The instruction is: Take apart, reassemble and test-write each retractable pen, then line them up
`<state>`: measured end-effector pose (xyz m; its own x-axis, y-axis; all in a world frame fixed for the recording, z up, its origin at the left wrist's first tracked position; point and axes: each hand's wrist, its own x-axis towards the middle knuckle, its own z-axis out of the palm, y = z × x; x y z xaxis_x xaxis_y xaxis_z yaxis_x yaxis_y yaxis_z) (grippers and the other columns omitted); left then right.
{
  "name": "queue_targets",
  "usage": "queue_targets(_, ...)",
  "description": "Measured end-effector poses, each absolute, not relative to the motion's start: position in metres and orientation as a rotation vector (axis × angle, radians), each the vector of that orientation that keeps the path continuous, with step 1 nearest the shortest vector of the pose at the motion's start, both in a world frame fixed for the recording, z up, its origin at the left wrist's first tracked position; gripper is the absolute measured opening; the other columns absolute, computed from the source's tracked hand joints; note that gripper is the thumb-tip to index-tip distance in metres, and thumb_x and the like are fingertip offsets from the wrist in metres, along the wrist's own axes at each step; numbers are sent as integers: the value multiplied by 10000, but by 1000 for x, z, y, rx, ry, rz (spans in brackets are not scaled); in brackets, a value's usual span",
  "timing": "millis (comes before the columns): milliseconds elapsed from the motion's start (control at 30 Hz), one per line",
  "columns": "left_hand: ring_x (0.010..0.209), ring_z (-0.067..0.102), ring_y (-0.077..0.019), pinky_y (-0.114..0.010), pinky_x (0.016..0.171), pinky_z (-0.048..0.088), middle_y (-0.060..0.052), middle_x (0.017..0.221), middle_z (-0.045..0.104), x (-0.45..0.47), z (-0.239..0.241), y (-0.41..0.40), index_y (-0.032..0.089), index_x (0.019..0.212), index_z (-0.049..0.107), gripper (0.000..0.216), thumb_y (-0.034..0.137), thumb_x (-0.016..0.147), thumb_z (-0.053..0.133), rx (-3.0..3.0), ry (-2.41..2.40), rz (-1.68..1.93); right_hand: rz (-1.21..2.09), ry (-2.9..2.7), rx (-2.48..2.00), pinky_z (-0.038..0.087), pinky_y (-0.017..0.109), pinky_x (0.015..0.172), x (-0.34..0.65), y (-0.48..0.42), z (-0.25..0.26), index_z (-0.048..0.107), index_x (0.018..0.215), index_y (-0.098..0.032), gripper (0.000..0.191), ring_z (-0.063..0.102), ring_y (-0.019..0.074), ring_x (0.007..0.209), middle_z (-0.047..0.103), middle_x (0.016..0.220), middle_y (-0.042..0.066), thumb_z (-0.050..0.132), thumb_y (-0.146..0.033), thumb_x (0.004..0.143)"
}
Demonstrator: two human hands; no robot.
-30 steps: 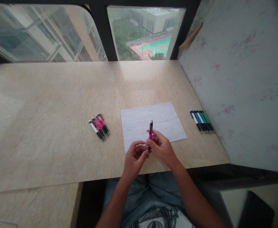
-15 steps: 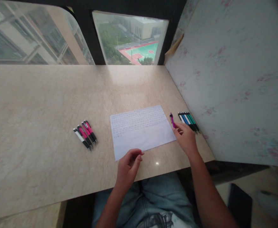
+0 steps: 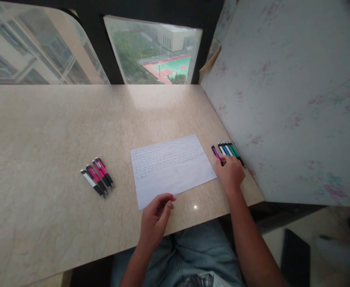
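Note:
My right hand (image 3: 231, 173) pinches the lower end of a purple pen (image 3: 216, 152), whose upper part slants out past the fingers. Just right of that pen lies a row of several white, blue and green pens (image 3: 230, 149), their lower ends partly covered by my hand. My left hand (image 3: 156, 215) rests near the bottom edge of a sheet of paper (image 3: 175, 175), fingers loosely curled, thumb apart, holding nothing. Handwritten lines fill the upper part of the sheet.
Several pink and white pens (image 3: 98, 177) lie side by side left of the paper. A flower-patterned wall (image 3: 282, 119) bounds the marbled tabletop (image 3: 43, 159) on the right. Windows (image 3: 153, 52) stand along the back.
My right hand has moved slightly right relative to the paper, bringing the purple pen closer to the row of pens. The view has shifted a little; my left hand stays by the paper's edge.

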<state>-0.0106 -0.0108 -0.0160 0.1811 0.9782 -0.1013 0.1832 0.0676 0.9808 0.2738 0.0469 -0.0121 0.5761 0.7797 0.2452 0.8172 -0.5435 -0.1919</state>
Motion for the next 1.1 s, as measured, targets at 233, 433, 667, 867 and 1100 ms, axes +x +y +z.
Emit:
queue_targets(233,750,667,-164,-277,697,537,-58,917,734,-12,-17,-12,199,988,680,176,323,899,592,1320,1222,920,-263,-1225,-2512,347,327,671,281,53,-15,726,911,-178,207,560,256,880,688,923,111,571,-295,839)
queue_targets(433,731,663,-157,-262,675,526,-49,875,730,-12,-14,-14,198,949,686,162,316,904,584,1316,1227,938,-290,-1197,-2540,335,321,643,282,52,-16,719,925,-177,217,558,250,853,681,923,116,561,-308,850)
queue_targets(667,743,660,-157,-267,681,523,-49,871,726,-11,-14,-13,195,966,685,156,298,902,586,1283,1221,961,-268,-1235,-2390,358,314,642,266,42,-9,688,890,-159,191,583,225,778,693,847,100,537,-273,859)
queue_targets(867,729,661,-159,-287,679,538,-70,892,730,-4,-9,-19,177,957,675,162,289,905,570,1190,1191,1016,138,-1610,-1839,446,279,633,189,-3,-14,673,837,-175,226,590,160,593,687,719,47,520,-319,919)
queue_targets(1100,723,664,-162,-293,679,548,-72,873,732,-31,1,-23,179,925,691,169,293,893,571,1198,1366,1143,420,-1785,-1655,476,297,635,139,-24,-16,668,834,-202,241,619,178,609,699,733,54,490,-322,942)
